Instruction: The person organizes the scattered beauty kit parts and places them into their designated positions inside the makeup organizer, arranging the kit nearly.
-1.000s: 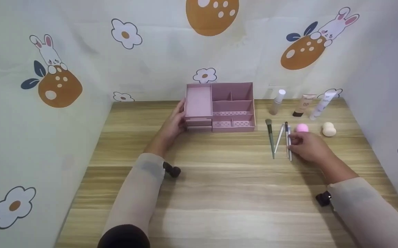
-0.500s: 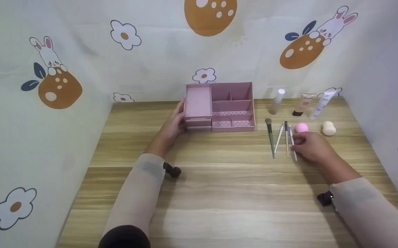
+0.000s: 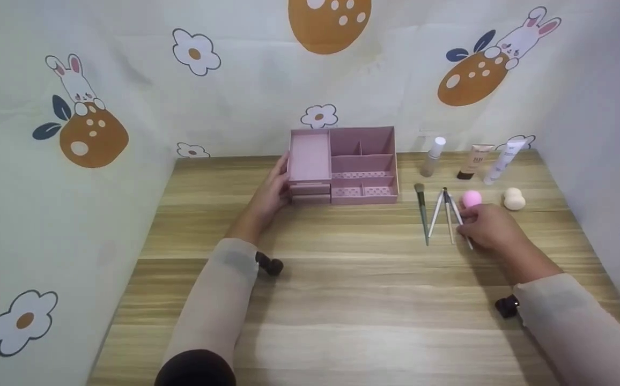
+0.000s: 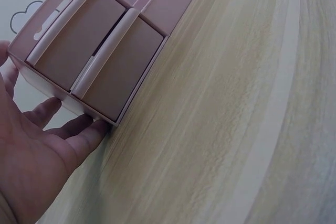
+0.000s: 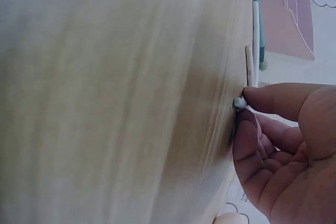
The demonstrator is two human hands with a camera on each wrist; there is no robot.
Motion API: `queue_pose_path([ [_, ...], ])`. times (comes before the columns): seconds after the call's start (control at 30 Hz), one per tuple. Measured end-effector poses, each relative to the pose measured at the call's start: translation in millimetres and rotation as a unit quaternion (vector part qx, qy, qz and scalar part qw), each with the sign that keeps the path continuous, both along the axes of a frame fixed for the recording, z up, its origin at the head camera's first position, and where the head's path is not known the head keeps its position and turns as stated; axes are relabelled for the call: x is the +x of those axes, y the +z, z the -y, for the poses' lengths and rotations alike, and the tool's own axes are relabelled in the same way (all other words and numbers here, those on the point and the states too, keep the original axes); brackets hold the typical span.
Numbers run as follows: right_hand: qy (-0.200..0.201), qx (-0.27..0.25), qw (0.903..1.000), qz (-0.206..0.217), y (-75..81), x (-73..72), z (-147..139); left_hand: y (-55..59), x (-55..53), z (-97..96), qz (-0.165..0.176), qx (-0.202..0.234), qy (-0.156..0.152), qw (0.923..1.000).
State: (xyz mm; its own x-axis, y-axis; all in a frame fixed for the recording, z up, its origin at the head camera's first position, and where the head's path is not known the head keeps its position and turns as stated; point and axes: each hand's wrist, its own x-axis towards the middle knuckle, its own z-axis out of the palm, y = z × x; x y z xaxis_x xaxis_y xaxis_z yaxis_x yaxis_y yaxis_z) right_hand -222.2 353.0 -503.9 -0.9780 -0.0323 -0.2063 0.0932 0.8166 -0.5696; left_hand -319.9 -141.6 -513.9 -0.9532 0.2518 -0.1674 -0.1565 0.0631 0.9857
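Observation:
My left hand [image 3: 272,195] rests its fingers against the left side of a pink desktop organizer [image 3: 363,165]. In the left wrist view the fingertips [image 4: 94,129] touch the side panel near the two drawers [image 4: 123,69]. My right hand [image 3: 486,225] pinches a slim white makeup brush [image 3: 460,222] between thumb and fingers, low over the table; the right wrist view shows its end [image 5: 239,103] at the fingertips. To its left lie a dark-tipped brush [image 3: 449,214], a white stick-like brush [image 3: 435,217] and a green-handled brush [image 3: 422,214].
A pink makeup sponge [image 3: 472,199] sits just behind my right hand, a cream sponge [image 3: 514,199] to its right. Farther back stand a white-capped bottle [image 3: 433,156], a beige tube [image 3: 475,162] and a white tube [image 3: 504,162]. Patterned cloth [image 3: 256,80] walls the wooden table.
My right hand has shifted slightly right with the white brush, whose lower end has swung away from the dark-tipped brush. The left hand and the organizer have stayed in place.

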Motion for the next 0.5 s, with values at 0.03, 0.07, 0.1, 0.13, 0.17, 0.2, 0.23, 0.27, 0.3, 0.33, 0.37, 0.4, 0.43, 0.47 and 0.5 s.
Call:
queue_pose_path([
  [0.03,0.0,0.001,1.0,0.002,0.4,-0.4,0.1,-0.5,-0.6,0.0,-0.002,-0.001,0.0,1.0],
  [0.07,0.001,0.002,1.0,0.003,1.0,-0.7,0.0,-0.9,-1.2,0.0,-0.004,-0.001,0.0,1.0],
  [0.1,0.001,0.003,1.0,0.004,1.1,-0.9,0.0,-1.2,-1.5,0.2,-0.005,-0.002,0.0,1.0],
  [0.13,0.0,0.002,1.0,0.006,1.1,-1.1,-0.1,-1.7,-1.6,0.3,-0.005,-0.002,0.0,1.0],
  [0.17,-0.001,0.001,1.0,0.006,1.0,-1.1,-0.1,-2.2,-1.9,0.5,-0.006,-0.001,-0.001,1.0],
  [0.2,-0.001,0.002,1.0,0.006,0.9,-1.1,0.0,-2.4,-2.0,0.7,-0.006,0.0,-0.002,1.0],
  [0.23,-0.002,-0.001,1.0,0.007,0.8,-0.9,-0.2,-2.7,-2.1,0.9,-0.006,-0.002,-0.003,1.0],
  [0.27,-0.001,-0.001,1.0,0.007,0.9,-0.6,-0.3,-2.8,-2.1,0.9,-0.005,-0.002,-0.003,1.0],
  [0.3,-0.001,-0.003,1.0,0.007,0.8,-0.4,-0.5,-3.0,-2.0,1.1,-0.005,-0.003,-0.003,1.0],
  [0.33,-0.001,-0.005,1.0,0.008,1.2,0.1,-0.7,-2.9,-1.9,1.1,-0.005,-0.004,-0.004,1.0],
  [0.37,0.0,-0.005,1.0,0.007,1.9,0.6,-1.2,-2.7,-1.9,1.3,-0.004,-0.005,-0.005,1.0],
  [0.4,0.001,-0.003,1.0,0.006,2.9,1.2,-1.3,-2.4,-1.8,1.2,-0.003,-0.007,-0.004,1.0],
  [0.43,0.002,-0.002,1.0,0.003,4.3,1.8,-1.8,-2.0,-1.8,1.1,-0.003,-0.007,-0.004,1.0],
  [0.47,0.003,-0.001,1.0,0.001,6.2,2.4,-2.2,-1.7,-1.8,0.8,-0.003,-0.006,-0.004,1.0],
  [0.5,0.003,0.001,1.0,-0.001,8.5,3.0,-2.5,-1.2,-1.7,0.5,-0.002,-0.006,-0.003,1.0],
])
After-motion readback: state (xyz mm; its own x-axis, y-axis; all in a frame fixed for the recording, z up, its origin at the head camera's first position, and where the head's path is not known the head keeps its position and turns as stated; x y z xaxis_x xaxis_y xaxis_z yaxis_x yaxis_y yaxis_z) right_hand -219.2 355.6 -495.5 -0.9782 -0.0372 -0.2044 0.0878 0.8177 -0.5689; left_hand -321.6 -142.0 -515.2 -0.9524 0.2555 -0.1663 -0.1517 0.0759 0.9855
